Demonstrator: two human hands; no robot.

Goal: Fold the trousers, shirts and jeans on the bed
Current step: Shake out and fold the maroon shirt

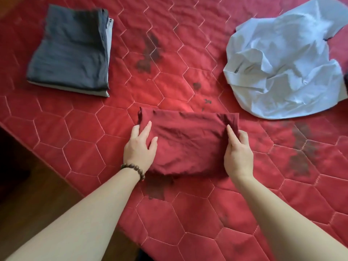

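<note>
— Both hands hold a folded dark red garment at centre frame. Left hand lies on its left end, fingers straight and spread. Right hand grips the right end, forefinger on top, other fingers tucked under the edge.

— What else lies on the bed?

— A red quilted bedcover fills the frame. Upper left: a folded grey pile. Upper right: a crumpled pale blue shirt, unfolded. A beaded bracelet circles the left wrist.
</note>
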